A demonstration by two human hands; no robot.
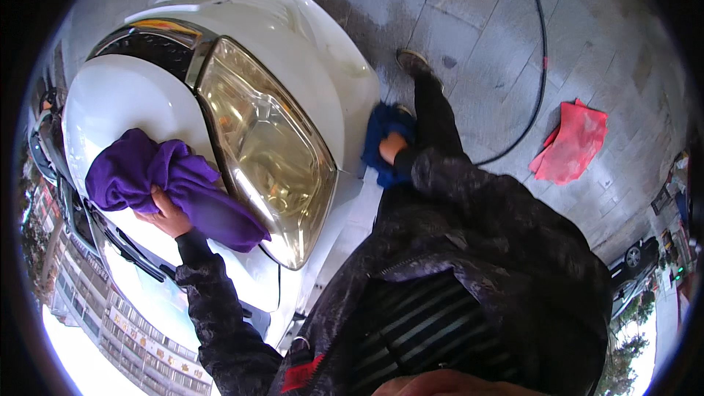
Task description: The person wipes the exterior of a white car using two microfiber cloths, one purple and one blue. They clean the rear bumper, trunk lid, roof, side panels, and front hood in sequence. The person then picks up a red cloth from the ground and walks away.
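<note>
A bunched purple cloth (181, 187) lies on the hood (137, 91) of a white car, its lower end reaching the edge of the yellowed headlight (269, 137). My left hand (164, 214) grips this cloth from the near side, with some fingers hidden in its folds. Lower down, my right hand (392, 147) clutches a crumpled blue cloth (379, 126) between the white front bumper (319, 66) and my leg. Whether the blue cloth touches the bumper I cannot tell.
A black hose (542, 66) curves over the paved ground (484, 55) to my right. Past it lies a red cloth or sheet (580, 143). Windshield wipers (137, 253) sit behind the hood. A dark car (641, 256) stands at the far right.
</note>
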